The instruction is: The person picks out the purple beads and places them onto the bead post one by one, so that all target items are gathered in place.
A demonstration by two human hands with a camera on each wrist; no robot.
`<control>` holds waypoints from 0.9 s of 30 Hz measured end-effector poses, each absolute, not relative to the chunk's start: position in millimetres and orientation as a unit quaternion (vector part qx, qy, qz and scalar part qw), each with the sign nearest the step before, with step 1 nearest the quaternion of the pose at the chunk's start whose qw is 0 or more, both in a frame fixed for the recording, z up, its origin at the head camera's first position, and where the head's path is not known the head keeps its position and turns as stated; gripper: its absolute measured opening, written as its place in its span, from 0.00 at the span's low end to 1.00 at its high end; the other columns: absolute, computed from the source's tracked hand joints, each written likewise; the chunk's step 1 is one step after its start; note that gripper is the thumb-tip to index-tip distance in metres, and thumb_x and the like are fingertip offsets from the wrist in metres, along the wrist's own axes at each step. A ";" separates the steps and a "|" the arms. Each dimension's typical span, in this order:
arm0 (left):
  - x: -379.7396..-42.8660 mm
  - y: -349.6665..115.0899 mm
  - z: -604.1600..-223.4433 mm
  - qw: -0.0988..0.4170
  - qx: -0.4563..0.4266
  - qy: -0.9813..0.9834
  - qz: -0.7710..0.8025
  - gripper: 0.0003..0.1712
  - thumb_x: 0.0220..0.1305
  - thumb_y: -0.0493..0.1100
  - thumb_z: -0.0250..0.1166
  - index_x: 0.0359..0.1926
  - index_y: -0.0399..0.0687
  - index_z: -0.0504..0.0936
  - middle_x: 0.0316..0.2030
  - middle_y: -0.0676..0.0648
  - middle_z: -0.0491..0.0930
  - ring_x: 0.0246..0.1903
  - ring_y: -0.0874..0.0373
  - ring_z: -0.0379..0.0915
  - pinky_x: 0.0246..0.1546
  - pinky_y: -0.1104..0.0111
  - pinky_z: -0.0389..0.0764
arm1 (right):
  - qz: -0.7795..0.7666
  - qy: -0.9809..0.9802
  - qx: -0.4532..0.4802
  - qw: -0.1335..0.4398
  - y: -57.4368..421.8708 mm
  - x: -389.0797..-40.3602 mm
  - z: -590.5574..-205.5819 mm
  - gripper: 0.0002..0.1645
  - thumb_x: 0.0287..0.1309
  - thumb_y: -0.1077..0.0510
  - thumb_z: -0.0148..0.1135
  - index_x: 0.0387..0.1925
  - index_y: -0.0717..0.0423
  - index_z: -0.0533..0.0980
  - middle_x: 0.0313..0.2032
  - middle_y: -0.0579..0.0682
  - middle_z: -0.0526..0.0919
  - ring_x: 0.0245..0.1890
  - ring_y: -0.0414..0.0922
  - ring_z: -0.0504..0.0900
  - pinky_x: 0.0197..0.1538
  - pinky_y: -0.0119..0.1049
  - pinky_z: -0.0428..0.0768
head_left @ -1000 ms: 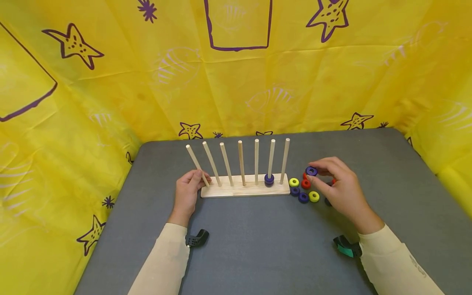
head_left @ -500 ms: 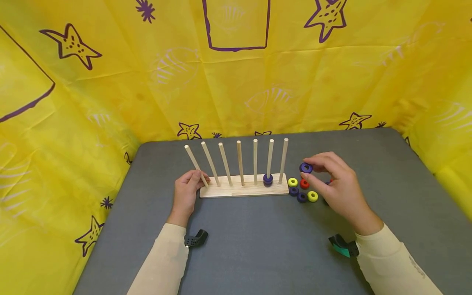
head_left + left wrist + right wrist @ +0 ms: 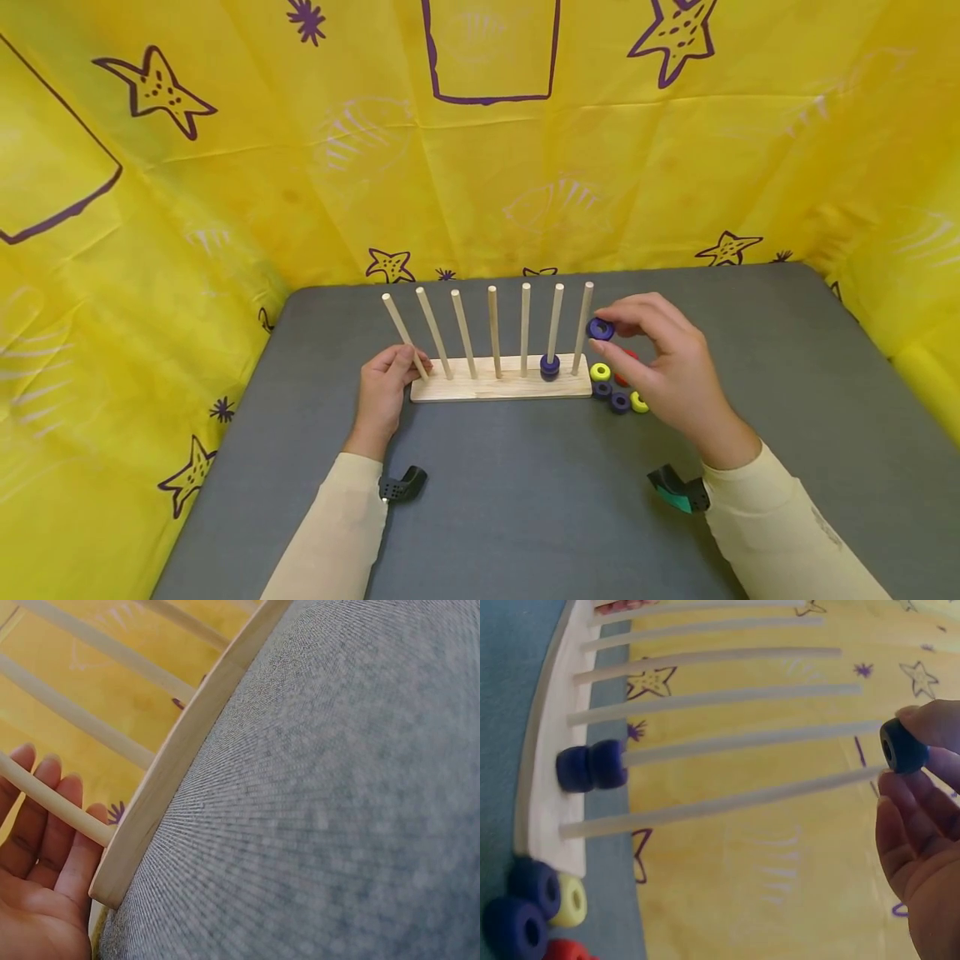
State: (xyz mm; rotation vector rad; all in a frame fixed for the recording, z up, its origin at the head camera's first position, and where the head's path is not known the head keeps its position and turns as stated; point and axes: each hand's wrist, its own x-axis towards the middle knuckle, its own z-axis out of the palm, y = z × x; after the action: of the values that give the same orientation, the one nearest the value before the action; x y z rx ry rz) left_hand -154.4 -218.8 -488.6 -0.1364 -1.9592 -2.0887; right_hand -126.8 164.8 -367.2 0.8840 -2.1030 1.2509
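A wooden peg rack (image 3: pixel 504 385) with several upright pegs stands on the table. At its left end my left hand (image 3: pixel 381 398) holds the rack by its outermost peg, the fingers (image 3: pixel 56 825) passing behind that peg in the left wrist view. My right hand (image 3: pixel 671 371) pinches a dark blue ring (image 3: pixel 600 329) between thumb and fingers, in the air beside the upper part of the rightmost peg (image 3: pixel 583 329). In the right wrist view the held ring (image 3: pixel 904 746) appears near the peg tips. Two blue rings (image 3: pixel 550 367) are stacked on the second peg from the right.
Loose rings lie by the rack's right end: a yellow ring (image 3: pixel 600 372), blue rings (image 3: pixel 619 403), another yellow ring (image 3: pixel 639 402) and red (image 3: pixel 628 357), partly hidden by my right hand. A yellow patterned cloth (image 3: pixel 465 167) surrounds the grey table (image 3: pixel 517 500).
My right hand has carried the blue ring left and upward from above the loose rings to beside the rightmost peg. The left hand stays at the rack's left end.
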 end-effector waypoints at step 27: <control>-154.7 -218.8 -489.2 0.138 -0.051 -0.684 -0.715 0.21 0.85 0.40 0.60 0.42 0.19 0.83 0.37 0.37 0.86 0.40 0.53 0.86 0.46 0.65 0.87 | 0.446 -0.768 0.343 0.307 133.1 -147.2 -342.2 0.23 0.53 0.75 0.82 0.52 0.64 0.86 0.49 0.54 0.86 0.45 0.50 0.81 0.53 0.33 0.79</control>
State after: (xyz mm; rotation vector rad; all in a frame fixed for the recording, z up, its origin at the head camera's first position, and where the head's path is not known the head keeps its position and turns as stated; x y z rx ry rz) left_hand -154.7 -218.8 -489.2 -0.1461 -1.9780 -2.0681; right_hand -147.2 133.1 -342.2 0.9080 -2.0305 1.1787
